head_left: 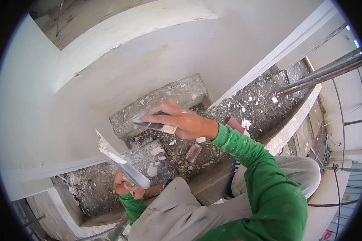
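Note:
My left hand (126, 186), at the lower left, is wrapped round the handle of a plastering trowel (137, 175). Its long metal blade tilts up and to the left, with white putty (108, 150) heaped along the far end. Farther up and to the right, my right hand (185, 120) grips a putty knife (156, 125) with a pale handle end showing below the fingers. The knife's blade points left and is slightly blurred. It appears in front of a concrete block and the pale wall (88, 108); whether it touches the wall I cannot tell.
A rough concrete block (161, 98) stands against the wall. Splattered putty and debris cover the floor (245, 102), where a reddish block (193, 153) lies. Metal poles (321, 74) cross at the right. A curved ledge (128, 30) runs above. My legs (177, 213) are below.

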Demonstrator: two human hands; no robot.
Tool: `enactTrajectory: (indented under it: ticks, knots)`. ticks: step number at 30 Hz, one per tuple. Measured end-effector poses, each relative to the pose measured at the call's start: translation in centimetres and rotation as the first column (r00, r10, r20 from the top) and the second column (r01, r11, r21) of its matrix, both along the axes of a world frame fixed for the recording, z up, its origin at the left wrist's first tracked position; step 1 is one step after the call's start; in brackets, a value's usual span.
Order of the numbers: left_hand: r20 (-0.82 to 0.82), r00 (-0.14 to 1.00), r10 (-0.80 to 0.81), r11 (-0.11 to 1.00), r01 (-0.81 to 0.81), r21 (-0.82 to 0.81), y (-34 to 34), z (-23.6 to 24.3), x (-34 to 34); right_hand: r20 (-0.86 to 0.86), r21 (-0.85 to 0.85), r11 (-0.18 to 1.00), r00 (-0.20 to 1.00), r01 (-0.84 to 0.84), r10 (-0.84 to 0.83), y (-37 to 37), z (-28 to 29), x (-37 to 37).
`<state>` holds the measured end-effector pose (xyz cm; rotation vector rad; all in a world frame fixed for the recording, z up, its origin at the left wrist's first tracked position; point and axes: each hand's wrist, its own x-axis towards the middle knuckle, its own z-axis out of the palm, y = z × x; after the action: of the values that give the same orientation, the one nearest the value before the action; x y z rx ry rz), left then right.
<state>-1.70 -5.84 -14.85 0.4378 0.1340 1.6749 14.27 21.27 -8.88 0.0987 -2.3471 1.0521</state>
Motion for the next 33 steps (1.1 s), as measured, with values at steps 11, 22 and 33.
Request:
enactTrajectory:
  ticks: [11,22,33]
  knots:
    - [-0.299,0.950,0.094,0.954,-0.171,-0.245,1.5,3.4,3.6,-0.378,-0.284,0.099,-0.017,0.954,-0.926,17.5,-3.9,0.8]
    - [-0.291,0.955,0.062,0.946,-0.150,-0.289,1.0,3.8,3.7,-0.368,-0.240,0.022,-0.070,0.970,-0.927,17.2,-2.2,0.2]
    - [-0.310,0.946,0.096,0.933,-0.194,-0.302,-0.1,4.1,3.6,-0.289,-0.183,0.075,0.019,0.980,-0.957,19.2,-3.7,-3.6]
